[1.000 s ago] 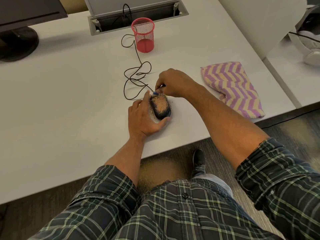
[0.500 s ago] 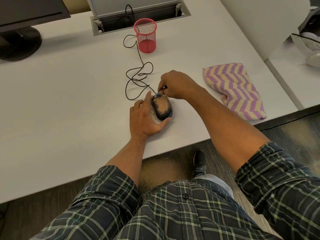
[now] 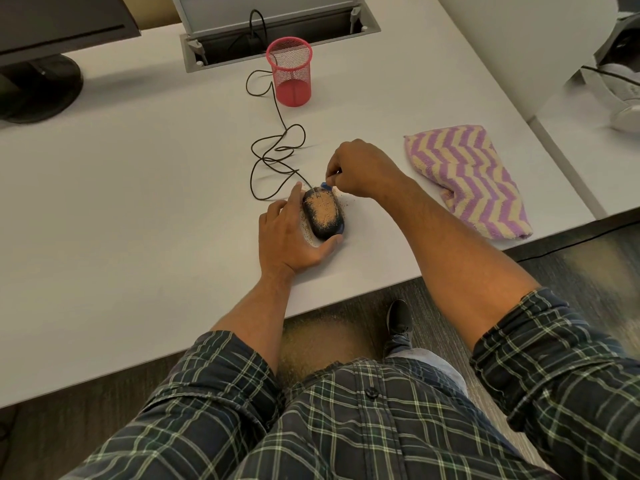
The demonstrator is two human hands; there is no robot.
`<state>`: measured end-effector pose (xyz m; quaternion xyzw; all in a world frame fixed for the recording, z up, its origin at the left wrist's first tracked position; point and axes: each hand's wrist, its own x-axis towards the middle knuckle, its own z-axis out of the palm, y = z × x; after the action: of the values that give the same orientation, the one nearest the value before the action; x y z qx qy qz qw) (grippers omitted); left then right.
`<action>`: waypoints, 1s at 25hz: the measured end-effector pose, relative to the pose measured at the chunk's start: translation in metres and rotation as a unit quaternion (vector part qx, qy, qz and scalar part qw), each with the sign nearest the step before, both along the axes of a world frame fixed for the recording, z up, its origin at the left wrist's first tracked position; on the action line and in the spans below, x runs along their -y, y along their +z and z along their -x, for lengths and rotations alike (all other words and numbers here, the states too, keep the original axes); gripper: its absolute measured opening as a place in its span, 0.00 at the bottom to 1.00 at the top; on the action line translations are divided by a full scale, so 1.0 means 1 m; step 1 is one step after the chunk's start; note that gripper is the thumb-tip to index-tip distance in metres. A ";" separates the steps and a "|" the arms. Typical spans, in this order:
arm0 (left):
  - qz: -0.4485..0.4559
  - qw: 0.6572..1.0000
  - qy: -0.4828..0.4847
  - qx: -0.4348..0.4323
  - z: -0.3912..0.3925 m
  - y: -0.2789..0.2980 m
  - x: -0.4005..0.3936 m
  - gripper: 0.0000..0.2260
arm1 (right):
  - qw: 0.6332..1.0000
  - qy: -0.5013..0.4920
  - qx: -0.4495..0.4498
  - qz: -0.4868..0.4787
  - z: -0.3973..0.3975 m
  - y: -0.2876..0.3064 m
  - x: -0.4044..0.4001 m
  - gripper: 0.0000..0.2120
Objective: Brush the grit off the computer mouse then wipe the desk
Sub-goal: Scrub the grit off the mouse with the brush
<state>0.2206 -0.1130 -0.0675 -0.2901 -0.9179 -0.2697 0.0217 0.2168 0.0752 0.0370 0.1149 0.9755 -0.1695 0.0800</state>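
A black computer mouse [image 3: 323, 216] lies near the front edge of the white desk [image 3: 138, 202], its top coated with tan grit. My left hand [image 3: 289, 237] holds it, fingers along its left side and thumb curled round its near end. My right hand [image 3: 360, 168] pinches a small brush with a blue tip [image 3: 325, 185] at the mouse's far end, right beside the cable. Only the brush's tip shows; the rest is hidden in my fist. Grit is scattered on the desk around the mouse. A purple-and-cream zigzag cloth [image 3: 467, 178] lies to the right.
The mouse cable [image 3: 273, 157] loops back past a red mesh pen cup [image 3: 290, 76] into the desk's cable tray [image 3: 277, 32]. A monitor stand [image 3: 38, 88] sits far left. A partition and a second desk stand at the right. Tan grit lies on the floor below the desk edge.
My right hand has shifted the brush tip slightly right at the mouse's far end, and a little grit now lies on the desk to the mouse's right. The left hand keeps its hold.
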 end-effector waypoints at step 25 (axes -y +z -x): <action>0.012 1.000 0.002 0.000 0.000 0.000 0.000 0.52 | 0.999 0.027 0.015 -0.043 0.011 0.007 0.020 0.10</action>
<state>0.2207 -0.1130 -0.0675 -0.2881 -0.9217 -0.2591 0.0188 0.2053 0.0557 0.0438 0.0939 0.9834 -0.1234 0.0939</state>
